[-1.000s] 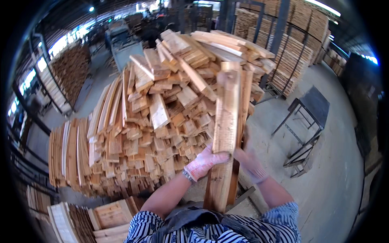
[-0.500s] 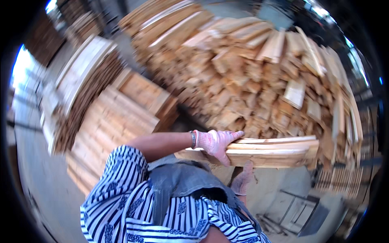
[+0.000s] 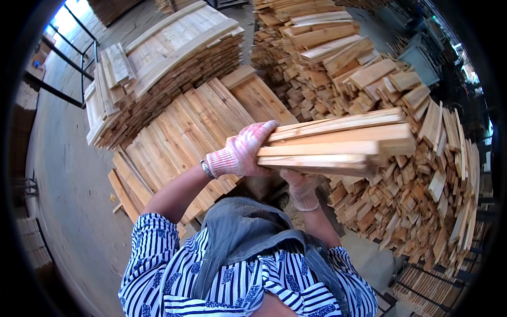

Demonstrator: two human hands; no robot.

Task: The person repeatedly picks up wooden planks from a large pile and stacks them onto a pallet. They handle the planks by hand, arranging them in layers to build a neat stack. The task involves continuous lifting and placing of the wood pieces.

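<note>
A bundle of several wooden boards [image 3: 327, 149] is held crosswise in front of me, its far ends pointing right and slightly blurred. My left hand [image 3: 247, 149], in a pink and white knit glove, is closed over the bundle's left end. Under the boards, my right hand [image 3: 301, 189] in a similar glove supports them; its fingertips are hidden by the wood. Just left of the bundle lies a panel of boards side by side [image 3: 185, 124], at about waist height.
A large heap of short wood pieces [image 3: 401, 206] fills the right and far side. Beyond the panel, at left, stands a neat stack of pale boards [image 3: 179, 50]. A dark metal frame [image 3: 63, 95] stands at far left on the concrete floor [image 3: 68, 211]. Slatted wood [image 3: 428, 288] lies lower right.
My view has turned left, toward the panel and stack. The bundle has risen and swung left with both hands on it, and its boards now look more fanned out.
</note>
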